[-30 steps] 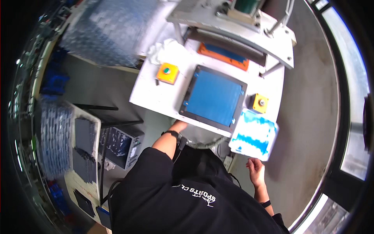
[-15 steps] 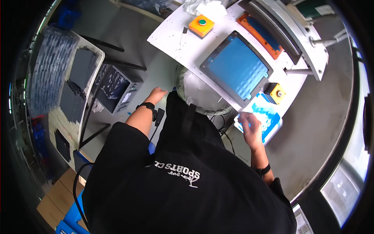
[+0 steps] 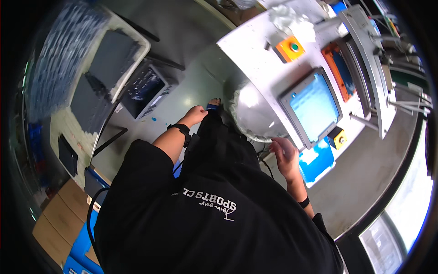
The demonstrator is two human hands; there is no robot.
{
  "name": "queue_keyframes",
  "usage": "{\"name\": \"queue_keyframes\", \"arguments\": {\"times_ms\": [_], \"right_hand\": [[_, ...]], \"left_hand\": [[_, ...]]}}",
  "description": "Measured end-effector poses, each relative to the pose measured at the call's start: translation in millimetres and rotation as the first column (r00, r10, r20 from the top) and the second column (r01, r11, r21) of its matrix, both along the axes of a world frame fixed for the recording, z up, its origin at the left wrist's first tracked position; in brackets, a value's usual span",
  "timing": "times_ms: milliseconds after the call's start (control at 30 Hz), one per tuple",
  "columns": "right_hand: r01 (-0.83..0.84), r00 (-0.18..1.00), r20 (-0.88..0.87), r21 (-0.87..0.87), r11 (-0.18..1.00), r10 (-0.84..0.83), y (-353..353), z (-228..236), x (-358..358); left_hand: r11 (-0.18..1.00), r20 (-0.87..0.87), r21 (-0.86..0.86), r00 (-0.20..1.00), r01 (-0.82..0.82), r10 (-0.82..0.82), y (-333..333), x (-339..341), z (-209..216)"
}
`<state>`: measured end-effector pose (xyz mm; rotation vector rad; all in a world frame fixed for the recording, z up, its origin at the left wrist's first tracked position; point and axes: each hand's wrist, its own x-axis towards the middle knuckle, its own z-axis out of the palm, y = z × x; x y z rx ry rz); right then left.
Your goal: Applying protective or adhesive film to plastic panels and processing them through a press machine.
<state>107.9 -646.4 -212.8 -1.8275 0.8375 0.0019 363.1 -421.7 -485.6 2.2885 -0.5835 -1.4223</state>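
Observation:
My left hand (image 3: 195, 114) hangs over the floor beside my leg, its fingers curled into a loose fist with nothing visible in them. My right hand (image 3: 286, 159) is raised between the clear-lined bin (image 3: 255, 114) and the blue-and-white flat pack (image 3: 316, 160) at the bench's near corner. Its fingers are bent inward and a little blurred; nothing shows in them. Just beyond, on the white bench, lies a dark-framed panel (image 3: 314, 107) with a shiny blue face, apart from both hands.
An orange button box with a green button (image 3: 290, 49) and a yellow one (image 3: 337, 138) sit on the bench (image 3: 255, 50). A metal press frame (image 3: 365, 68) stands behind. At left, a table holds dark sheets (image 3: 107, 64) and wrapped stacks (image 3: 68, 55); cardboard boxes (image 3: 57, 217) stand below.
The view has turned left, so the bench and panel sit further right and the left table shows larger. My right hand has come away from above the blue-and-white pack. Both hands remain curled.

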Motion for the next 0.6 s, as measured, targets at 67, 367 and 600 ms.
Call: {"name": "queue_keyframes", "arguments": {"times_ms": [67, 367, 600], "right_hand": [[0.002, 0.999, -0.036, 0.068, 0.998, 0.0, 6, 8, 16], [-0.07, 0.992, 0.093, -0.161, 0.984, 0.086, -9, 5, 88], [-0.135, 0.971, 0.155, -0.269, 0.954, 0.181, -5, 9, 112]], "left_hand": [[0.994, 0.012, -0.019, 0.994, -0.107, 0.107, 16, 22, 10], [0.932, 0.888, -0.279, 0.306, -0.232, 0.342, 88, 188, 231], [0.965, 0.899, 0.191, 0.427, -0.182, -0.098, 130, 253, 229]]}}
